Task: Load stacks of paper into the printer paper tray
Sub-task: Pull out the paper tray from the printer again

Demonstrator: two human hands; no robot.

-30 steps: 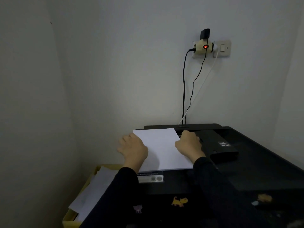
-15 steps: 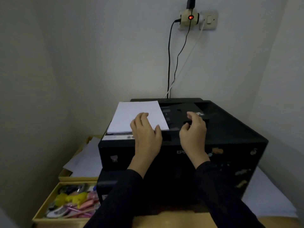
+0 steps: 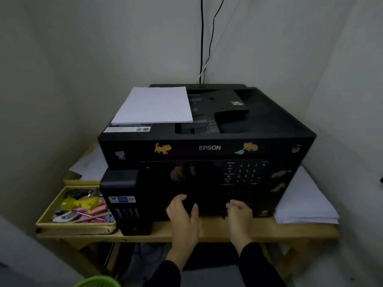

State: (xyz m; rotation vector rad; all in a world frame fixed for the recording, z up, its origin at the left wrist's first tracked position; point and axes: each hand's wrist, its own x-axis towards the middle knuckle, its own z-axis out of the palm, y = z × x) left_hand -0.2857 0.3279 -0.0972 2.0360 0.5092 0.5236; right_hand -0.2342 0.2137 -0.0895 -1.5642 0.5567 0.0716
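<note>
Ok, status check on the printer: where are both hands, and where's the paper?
Left hand and right hand at printer lower front, holding nothing. Paper stack lying on printer's top, not loaded. Tray not visibly open. Nothing blocking.

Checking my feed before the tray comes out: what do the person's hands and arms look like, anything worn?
Both hands are bare: left hand, right hand. No gloves, rings or watch visible. Each forearm is covered by a long dark sleeve, apparently black, ending at the wrist: left sleeve, right sleeve. No markings show on either.
</note>
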